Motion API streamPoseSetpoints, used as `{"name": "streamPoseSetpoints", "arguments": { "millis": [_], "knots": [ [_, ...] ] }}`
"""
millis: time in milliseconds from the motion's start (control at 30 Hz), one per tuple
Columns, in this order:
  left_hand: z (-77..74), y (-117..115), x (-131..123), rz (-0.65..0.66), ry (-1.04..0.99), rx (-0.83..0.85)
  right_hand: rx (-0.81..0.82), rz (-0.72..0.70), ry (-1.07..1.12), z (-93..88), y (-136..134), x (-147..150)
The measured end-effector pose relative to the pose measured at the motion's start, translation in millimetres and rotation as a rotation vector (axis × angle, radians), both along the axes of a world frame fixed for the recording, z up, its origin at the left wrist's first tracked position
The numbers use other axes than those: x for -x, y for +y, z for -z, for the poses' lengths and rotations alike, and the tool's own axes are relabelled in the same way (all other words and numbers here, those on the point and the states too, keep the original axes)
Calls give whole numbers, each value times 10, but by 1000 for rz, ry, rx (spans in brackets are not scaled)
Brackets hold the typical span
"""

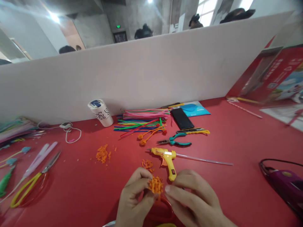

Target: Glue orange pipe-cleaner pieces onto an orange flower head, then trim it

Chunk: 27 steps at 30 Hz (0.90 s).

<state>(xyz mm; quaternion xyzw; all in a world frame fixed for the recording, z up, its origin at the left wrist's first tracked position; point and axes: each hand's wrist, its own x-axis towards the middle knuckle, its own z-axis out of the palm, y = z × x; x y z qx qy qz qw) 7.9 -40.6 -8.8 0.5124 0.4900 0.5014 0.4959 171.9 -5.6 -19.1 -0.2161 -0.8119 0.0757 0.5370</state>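
Observation:
Near the bottom edge, my left hand [136, 197] and my right hand [194, 197] pinch a small fuzzy orange ball [155, 185] of cut pipe-cleaner bits between them, fingers closed on it from both sides. A red object [161, 212] lies under my hands, mostly hidden. Just behind the ball a yellow glue gun [167, 157] lies on the red table [224, 183], a clear glue stick [203, 160] projecting from its back. Loose orange scraps [102, 154] and a smaller scrap pile [147, 164] lie close by.
A bundle of coloured pipe cleaners [142, 121], teal pliers [176, 140], a black phone [182, 118] and a white cup [100, 112] lie before the white partition. Yellow-handled scissors [33, 181] sit at left, a purple device [286, 183] at right. Other people's heads show beyond the partition.

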Motion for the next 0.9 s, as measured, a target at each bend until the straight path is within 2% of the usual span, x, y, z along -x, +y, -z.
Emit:
{"name": "streamPoseSetpoints", "arguments": {
  "millis": [233,400,633,900],
  "knots": [
    [80,27,-36,40,-187,150,96,-53,3,-14,26,33],
    [151,37,-49,57,-259,173,124,-44,17,-5,31,37],
    [144,49,-80,5,-248,199,102,-10,27,-20,49,59],
    [111,66,-62,14,-134,161,54,26,-34,-8,45,71]
  ]
}}
